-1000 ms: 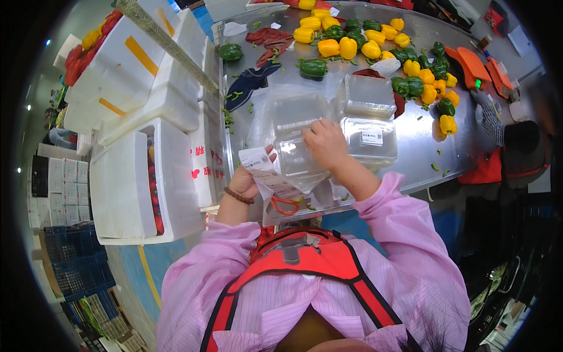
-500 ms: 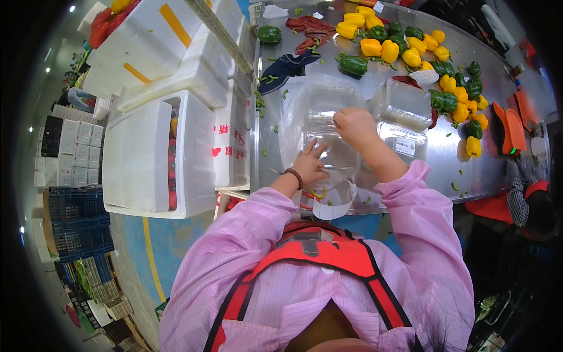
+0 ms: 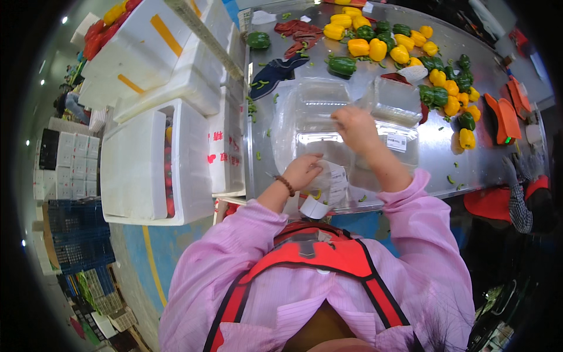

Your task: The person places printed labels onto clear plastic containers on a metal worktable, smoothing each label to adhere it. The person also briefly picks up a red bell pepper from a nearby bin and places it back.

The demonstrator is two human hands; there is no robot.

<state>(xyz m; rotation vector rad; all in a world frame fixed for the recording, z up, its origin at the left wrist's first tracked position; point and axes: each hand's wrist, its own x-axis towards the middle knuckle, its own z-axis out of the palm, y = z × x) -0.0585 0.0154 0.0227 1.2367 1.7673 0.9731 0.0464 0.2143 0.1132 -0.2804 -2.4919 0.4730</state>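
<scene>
Before me stands the broad stainless-steel table, seen from its near edge. Beside its left edge sits a white foam box, its white foam lid set partly over the opening; red peppers show in the gap.

On the table, toward the near left corner, lies the clear plastic rectangular container under my hands; to its right stand further clear plastic containers, one bearing a white label. Through their walls I make out only clear plastic.

My right hand is above the first container, thumb and fingers brought together; I cannot tell what, if anything, lies between them. My left hand is half curled at the container's near side; whether it grips anything I cannot tell. Its fingers, spread half a second earlier, have drawn together, and the white printed paper strip, then looped at the near edge, now shows its print beside them. I judge that strip and container are within one hand's reach.

Glossy yellow peppers and green peppers cluster toward the far edge.
</scene>
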